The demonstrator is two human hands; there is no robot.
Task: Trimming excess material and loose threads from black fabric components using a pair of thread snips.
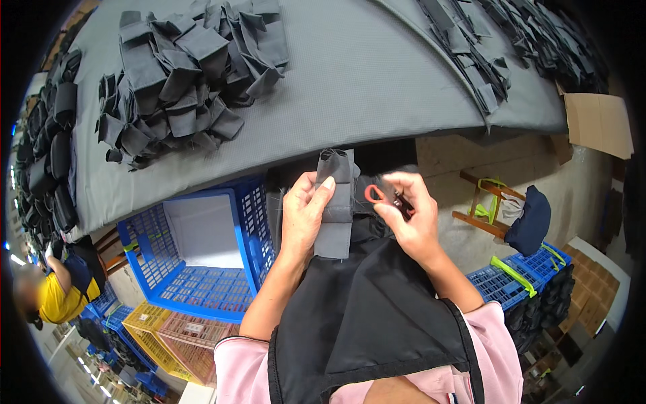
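Note:
A strip of dark grey fabric [336, 232] with crosswise folds and frayed edges hangs upright before my body. My left hand [306, 209] pinches its left edge, the thumb lying on the front. Just to the right, my right hand [412, 215] is closed around a small cutting tool with a red-orange ring handle [374, 194], which looks like thread snips. Motion blurs those fingers, and the blades are mostly hidden. Between the hands, the snips and the strip are apart. Loose threads stick out near the strip's right side.
A grey-covered table [350, 81] spans the front, bearing a heap of folded grey pieces [182, 74] and more strips [471, 54] at right. A blue crate [195, 289] stands by my left arm. A stool [491, 202] is at right; a person in yellow [60, 296] at far left.

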